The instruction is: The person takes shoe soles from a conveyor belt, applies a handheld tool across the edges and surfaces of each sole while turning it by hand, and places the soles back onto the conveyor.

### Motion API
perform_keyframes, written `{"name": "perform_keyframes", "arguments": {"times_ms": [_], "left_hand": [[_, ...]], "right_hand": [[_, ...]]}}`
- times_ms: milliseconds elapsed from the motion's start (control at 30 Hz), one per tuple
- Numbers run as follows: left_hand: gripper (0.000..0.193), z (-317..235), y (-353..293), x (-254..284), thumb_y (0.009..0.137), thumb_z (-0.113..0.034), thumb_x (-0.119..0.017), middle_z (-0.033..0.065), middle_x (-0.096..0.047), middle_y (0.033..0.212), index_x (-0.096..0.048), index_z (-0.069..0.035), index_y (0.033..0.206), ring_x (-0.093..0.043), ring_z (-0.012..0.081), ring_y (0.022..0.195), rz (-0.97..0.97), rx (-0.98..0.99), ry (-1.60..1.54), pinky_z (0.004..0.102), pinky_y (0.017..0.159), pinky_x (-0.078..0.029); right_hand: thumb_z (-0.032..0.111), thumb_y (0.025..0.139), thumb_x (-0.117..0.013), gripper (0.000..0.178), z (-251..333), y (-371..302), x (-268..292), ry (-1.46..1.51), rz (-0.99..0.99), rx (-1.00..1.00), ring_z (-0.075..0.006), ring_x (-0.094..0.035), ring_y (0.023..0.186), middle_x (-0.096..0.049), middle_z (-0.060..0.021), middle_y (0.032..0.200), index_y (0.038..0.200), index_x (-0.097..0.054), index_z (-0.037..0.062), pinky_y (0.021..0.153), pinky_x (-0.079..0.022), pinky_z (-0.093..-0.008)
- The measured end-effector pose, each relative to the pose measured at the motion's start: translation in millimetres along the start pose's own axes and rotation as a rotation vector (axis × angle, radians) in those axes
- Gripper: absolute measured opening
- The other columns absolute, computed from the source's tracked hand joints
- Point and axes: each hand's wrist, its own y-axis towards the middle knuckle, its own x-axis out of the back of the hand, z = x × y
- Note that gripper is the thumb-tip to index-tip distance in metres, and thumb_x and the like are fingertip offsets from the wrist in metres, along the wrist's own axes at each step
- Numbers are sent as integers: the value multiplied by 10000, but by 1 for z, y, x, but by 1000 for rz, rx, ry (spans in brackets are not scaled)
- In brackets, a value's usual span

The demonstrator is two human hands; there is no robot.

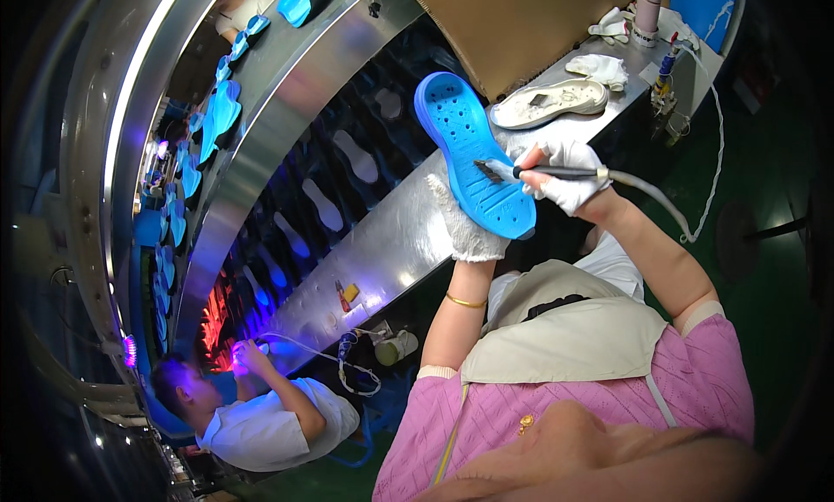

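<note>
A bright blue shoe sole [454, 115] with small holes at its toe and heel is tilted up over the edge of the metal bench. My left hand [462, 228], in a fuzzy white glove, grips it from its left and lower side; the sole hides most of the fingers. In my right hand [563, 181], gloved with some fingertips bare, is a hose-fed brush [556, 170] with a black handle. Its dark bristles rest against the middle of the sole's upper face. A grey hose [651, 192] runs from the handle's end past my right wrist.
On the metal bench [391, 237] lie a white sole [556, 101] and white gloves [598, 69], beside a cardboard box [512, 24] and pink tumbler [648, 7]. Pale soles [356, 157] lie on the lower conveyor; blue pieces [221, 120] line the upper one. A co-worker [269, 424] sits left.
</note>
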Motion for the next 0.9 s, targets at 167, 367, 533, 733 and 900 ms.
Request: {"name": "perform_keyframes", "arguments": {"times_ms": [167, 367, 533, 733, 900], "left_hand": [[789, -4, 0, -8, 905, -711, -394, 129, -538, 1347, -439, -102, 1405, -561, 306, 1161, -104, -5, 49, 471, 998, -467], [831, -9, -1, -14, 890, -706, -427, 164, -476, 1417, -369, -107, 1464, -512, 332, 1237, 61, -63, -71, 501, 1074, -395], [851, -16, 3, -11, 875, -699, -463, 198, -469, 1419, -354, -106, 1476, -495, 354, 1260, 191, -20, -221, 526, 1093, -376], [862, -27, 6, -9, 869, -683, -489, 232, -473, 1405, -363, -75, 1468, -499, 379, 1255, 162, -4, -175, 537, 1105, -357], [852, -36, 10, -9, 877, -649, -507, 259, -451, 1416, -360, -51, 1465, -484, 395, 1272, 166, 73, -204, 534, 1102, -363]], "right_hand": [[-5, 808, -696, 106, -3, -16, -11, -303, 201, 289, -118, -612, 721, -624, -52, 777, 843, -608, 42, 666, -490, -258], [14, 818, -705, 105, -6, -19, -14, -71, 109, 74, -114, -620, 750, -656, -48, 810, 899, -643, 42, 702, -501, -244], [-42, 850, -661, 105, -10, -22, -18, 58, 223, -167, -105, -618, 770, -645, -56, 908, 909, -630, 40, 693, -516, -255], [11, 827, -710, 110, -12, -18, -12, -198, 300, 168, -95, -613, 761, -651, -28, 834, 911, -646, 40, 698, -508, -255], [-20, 857, -664, 108, -13, -15, -13, 95, 97, -89, -105, -619, 787, -653, -42, 896, 943, -627, 34, 720, -510, -251]]}}
